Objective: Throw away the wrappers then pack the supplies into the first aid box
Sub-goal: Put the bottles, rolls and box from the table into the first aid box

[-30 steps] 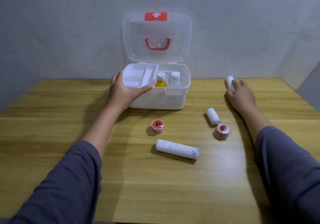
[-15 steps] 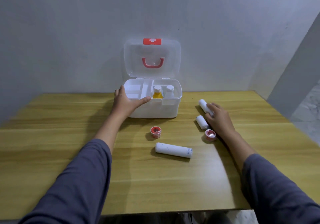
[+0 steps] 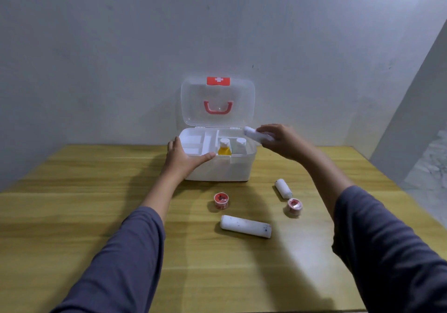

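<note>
The white first aid box (image 3: 225,170) stands open at the back of the table, its clear lid (image 3: 217,102) upright. Inside are a yellow bottle (image 3: 224,148) and a white bottle (image 3: 240,144). My left hand (image 3: 183,160) grips the box's front left rim. My right hand (image 3: 283,141) holds a small white bandage roll (image 3: 254,134) in the air above the box's right edge. On the table lie a long white roll (image 3: 245,226), a short white roll (image 3: 283,188) and two red tape rolls (image 3: 221,200) (image 3: 294,206).
The wooden table (image 3: 72,216) runs up to a grey wall (image 3: 96,58). Its right edge drops to a pale floor (image 3: 430,172). My two dark sleeves reach in from the bottom.
My right hand picked the small white roll off the table at the right and lifted it leftward to the box's right edge. My left hand stayed on the box.
</note>
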The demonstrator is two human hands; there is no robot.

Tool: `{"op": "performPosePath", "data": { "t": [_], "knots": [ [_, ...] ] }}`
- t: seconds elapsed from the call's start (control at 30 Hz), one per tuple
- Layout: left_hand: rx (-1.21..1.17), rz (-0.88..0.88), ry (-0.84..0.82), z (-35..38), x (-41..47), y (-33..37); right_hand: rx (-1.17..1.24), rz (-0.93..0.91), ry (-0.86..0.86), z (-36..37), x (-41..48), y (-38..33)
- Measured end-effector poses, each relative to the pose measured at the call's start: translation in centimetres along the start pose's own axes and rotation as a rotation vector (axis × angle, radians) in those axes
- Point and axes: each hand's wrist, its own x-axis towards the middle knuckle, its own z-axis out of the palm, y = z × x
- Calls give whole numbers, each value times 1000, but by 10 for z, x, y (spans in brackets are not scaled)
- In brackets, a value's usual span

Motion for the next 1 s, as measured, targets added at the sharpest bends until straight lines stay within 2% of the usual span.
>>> {"op": "performPosePath", "data": {
  "t": [0.33, 0.5, 0.77, 1.0],
  "knots": [
    [4, 15, 12, 2, 3, -5, -175, -17, -293, 9, 50, -1],
    [1, 19, 12, 2, 3, -7, -183, -13, -321, 10, 59, -3],
    [8, 14, 10, 1, 3, -6, -371, -22, -353, 7, 70, -11],
    [8, 28, 11, 1, 2, -5, -441, -38, -362, 11, 71, -16]
  ]
}}
